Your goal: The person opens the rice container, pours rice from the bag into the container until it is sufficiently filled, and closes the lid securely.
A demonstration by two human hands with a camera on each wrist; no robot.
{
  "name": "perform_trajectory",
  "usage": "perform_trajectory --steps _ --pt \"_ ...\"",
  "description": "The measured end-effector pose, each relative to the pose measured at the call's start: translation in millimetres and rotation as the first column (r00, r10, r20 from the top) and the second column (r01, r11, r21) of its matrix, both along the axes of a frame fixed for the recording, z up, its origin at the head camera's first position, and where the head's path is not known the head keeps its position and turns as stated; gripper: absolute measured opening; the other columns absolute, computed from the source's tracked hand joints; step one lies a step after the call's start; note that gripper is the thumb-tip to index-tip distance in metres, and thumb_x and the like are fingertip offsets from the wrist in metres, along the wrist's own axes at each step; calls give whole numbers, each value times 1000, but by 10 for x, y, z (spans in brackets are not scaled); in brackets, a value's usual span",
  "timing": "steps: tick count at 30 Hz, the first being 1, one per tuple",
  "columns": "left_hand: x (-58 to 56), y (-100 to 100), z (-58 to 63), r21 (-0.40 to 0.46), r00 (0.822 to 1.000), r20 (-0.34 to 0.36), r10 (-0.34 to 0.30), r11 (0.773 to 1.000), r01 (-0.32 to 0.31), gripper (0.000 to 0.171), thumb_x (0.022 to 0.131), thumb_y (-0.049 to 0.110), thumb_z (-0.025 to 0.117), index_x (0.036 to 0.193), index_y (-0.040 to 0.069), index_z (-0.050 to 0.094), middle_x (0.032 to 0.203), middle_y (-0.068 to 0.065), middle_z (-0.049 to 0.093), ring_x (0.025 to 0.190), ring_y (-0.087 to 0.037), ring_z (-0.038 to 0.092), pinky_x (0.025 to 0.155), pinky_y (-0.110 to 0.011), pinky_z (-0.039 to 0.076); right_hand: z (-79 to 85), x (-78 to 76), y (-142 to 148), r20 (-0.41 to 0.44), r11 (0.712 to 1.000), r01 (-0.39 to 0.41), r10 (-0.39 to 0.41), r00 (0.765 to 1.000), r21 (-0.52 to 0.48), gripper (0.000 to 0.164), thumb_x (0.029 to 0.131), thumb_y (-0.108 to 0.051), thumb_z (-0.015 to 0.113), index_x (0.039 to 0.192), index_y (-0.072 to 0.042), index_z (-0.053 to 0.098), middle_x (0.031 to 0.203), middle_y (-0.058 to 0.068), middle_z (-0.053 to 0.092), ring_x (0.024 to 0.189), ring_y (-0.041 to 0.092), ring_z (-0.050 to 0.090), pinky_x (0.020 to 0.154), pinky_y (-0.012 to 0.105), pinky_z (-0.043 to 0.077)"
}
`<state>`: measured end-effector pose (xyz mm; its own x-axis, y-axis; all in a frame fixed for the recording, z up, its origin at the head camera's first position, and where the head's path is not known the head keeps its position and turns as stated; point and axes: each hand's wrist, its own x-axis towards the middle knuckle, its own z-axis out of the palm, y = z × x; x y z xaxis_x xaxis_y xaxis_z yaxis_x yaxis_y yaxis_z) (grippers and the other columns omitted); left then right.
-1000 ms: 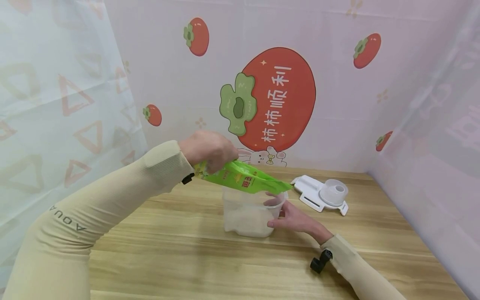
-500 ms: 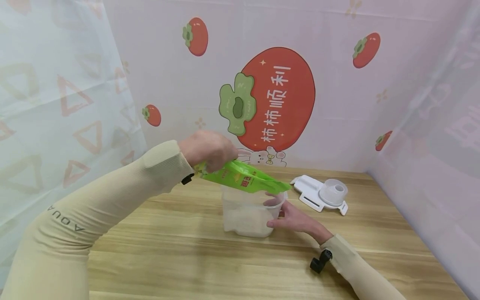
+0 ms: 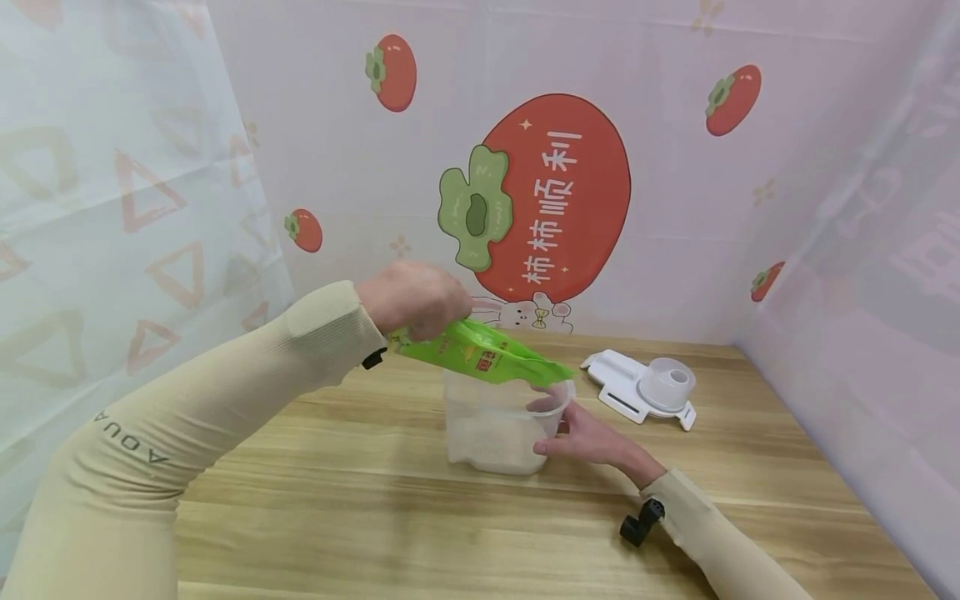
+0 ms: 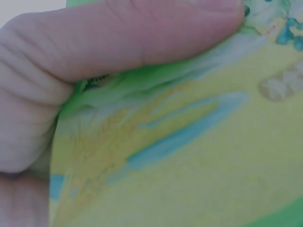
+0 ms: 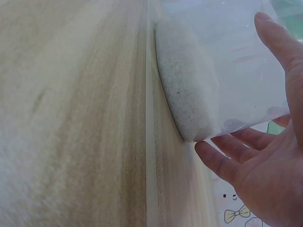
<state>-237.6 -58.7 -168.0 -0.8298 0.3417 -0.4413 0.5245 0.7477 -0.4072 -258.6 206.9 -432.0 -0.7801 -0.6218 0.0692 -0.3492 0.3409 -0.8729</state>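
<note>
My left hand [image 3: 416,300] grips a green and yellow printed bag [image 3: 487,350], tilted with its end down to the right over a clear plastic container [image 3: 498,442]. Up close in the left wrist view, the thumb [image 4: 156,35] presses along the bag's printed side. The container stands on the wooden table, with pale, powdery contents [image 5: 182,90] in its lower part. My right hand [image 3: 588,437] holds the container's right side, thumb on the near face and fingers round the far side. The bag hides part of the container's opening.
To the right of the container, a white lid [image 3: 622,387] with a translucent cup [image 3: 667,385] lies on the wooden table [image 3: 337,517]. A pale printed sheet [image 3: 337,125] rises behind the table, with further sheets along the left and right.
The bag has shifted slightly left at its lower end. The right hand and the container keep their places.
</note>
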Motion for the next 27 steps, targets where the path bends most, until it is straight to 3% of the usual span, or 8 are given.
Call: perform_trajectory --steps 10,22,27 --pt "1 -8 -2 -1 1000 -2 9 1000 -9 23 78 -6 62 83 16 57 76 2 42 73 -15 40 55 -24 36 11 12 -8 4 1000 1 -1 1000 -3 86 85 -20 76 151 -14 22 141 20 49 126 36 53 103 50 46" --pt "14 20 2 10 1000 -21 -5 1000 5 21 80 -1 64 89 17 60 78 2 44 74 -15 39 54 -24 34 14 5 -6 -4 1000 -12 12 1000 -8 85 86 -18 74 151 -7 22 143 22 47 126 36 52 102 48 46" --pt "25 49 -11 5 1000 -17 -17 1000 17 24 81 0 66 96 17 61 84 2 52 80 -16 44 56 -25 38 16 1 1 3 1000 -7 7 1000 8 74 87 -20 74 145 -2 33 143 21 47 126 35 52 102 47 46"
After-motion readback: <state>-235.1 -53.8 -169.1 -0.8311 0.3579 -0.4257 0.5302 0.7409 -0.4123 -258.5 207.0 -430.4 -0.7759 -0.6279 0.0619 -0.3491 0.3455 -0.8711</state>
